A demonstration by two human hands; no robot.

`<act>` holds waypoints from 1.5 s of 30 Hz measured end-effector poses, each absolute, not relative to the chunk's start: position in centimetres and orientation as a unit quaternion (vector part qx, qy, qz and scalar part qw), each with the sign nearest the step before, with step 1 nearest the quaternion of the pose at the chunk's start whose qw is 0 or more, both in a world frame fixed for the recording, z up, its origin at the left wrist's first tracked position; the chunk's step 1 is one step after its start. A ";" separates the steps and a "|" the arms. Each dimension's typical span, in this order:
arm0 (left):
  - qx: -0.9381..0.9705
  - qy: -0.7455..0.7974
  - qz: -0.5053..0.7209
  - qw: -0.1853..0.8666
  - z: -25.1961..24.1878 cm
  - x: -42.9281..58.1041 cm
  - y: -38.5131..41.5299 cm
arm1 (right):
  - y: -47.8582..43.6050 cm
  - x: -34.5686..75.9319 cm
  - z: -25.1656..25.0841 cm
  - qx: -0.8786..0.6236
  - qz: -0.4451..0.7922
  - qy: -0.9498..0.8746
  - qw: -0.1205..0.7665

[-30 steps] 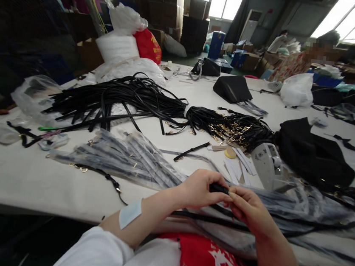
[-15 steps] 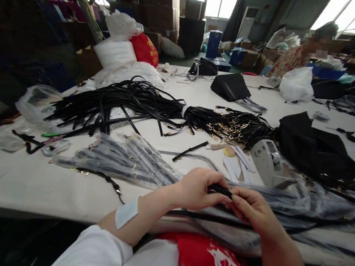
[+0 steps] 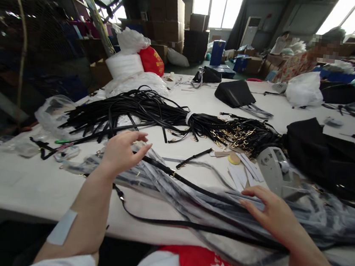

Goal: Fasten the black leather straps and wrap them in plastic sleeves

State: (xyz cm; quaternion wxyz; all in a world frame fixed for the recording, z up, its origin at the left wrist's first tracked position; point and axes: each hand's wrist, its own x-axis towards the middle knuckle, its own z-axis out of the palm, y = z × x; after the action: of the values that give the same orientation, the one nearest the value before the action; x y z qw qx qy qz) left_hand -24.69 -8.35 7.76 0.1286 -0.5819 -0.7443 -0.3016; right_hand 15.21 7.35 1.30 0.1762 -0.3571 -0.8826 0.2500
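My left hand [image 3: 122,152] hovers above the left part of the plastic-wrapped straps [image 3: 162,180], its fingers apart and nothing in them. A black strap with a gold buckle [image 3: 197,188] lies slantwise over the wrapped straps, running from beside my left hand toward my right. On the right, my right hand [image 3: 268,207] is also open, thumb and fingers spread, close to that strap's right part; whether it touches is unclear. Nearer the table's front edge, another black strap [image 3: 180,224] with a buckle at its left end stretches to the right, partly under my right arm.
Beyond my hands, a large bundle of black straps with gold clasps [image 3: 148,108] lies tied with a white band. A short strap [image 3: 194,158], white paper pieces [image 3: 238,177], a grey-white device [image 3: 272,169] and black fabric [image 3: 325,154] are on the table [image 3: 14,187]. A person sits at the far right.
My hands have let go of the black strap they were pinching together and moved apart, the left one up and leftward. The strap now lies across the wrapped bundle. The view has shifted slightly.
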 end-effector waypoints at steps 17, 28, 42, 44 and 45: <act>-0.510 -0.848 -0.099 -0.108 0.1 -22.0 9.0 | 6.1 14.8 0.9 -0.280 0.298 -0.897 0.167; -0.555 -0.724 -0.190 -0.363 0.3 -17.4 9.2 | 6.6 13.9 0.9 -0.314 0.341 -0.869 0.175; -0.605 -0.554 -0.525 -0.227 2.2 -6.6 0.4 | 3.3 11.2 1.5 -0.347 0.450 -0.791 0.227; -0.624 -0.566 -0.535 -0.071 3.3 -6.3 0.0 | 2.7 12.1 2.1 -0.327 0.471 -0.795 0.198; -0.658 -0.548 -0.516 -0.035 3.8 -6.0 -0.1 | 2.4 12.6 2.4 -0.311 0.485 -0.798 0.176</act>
State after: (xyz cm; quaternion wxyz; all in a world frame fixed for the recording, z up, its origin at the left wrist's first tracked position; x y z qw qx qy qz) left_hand -6.03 -0.12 3.80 -0.0349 -0.6575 -0.5478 -0.5161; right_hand 12.55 2.36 2.42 0.1757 -0.3107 -0.7981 0.4854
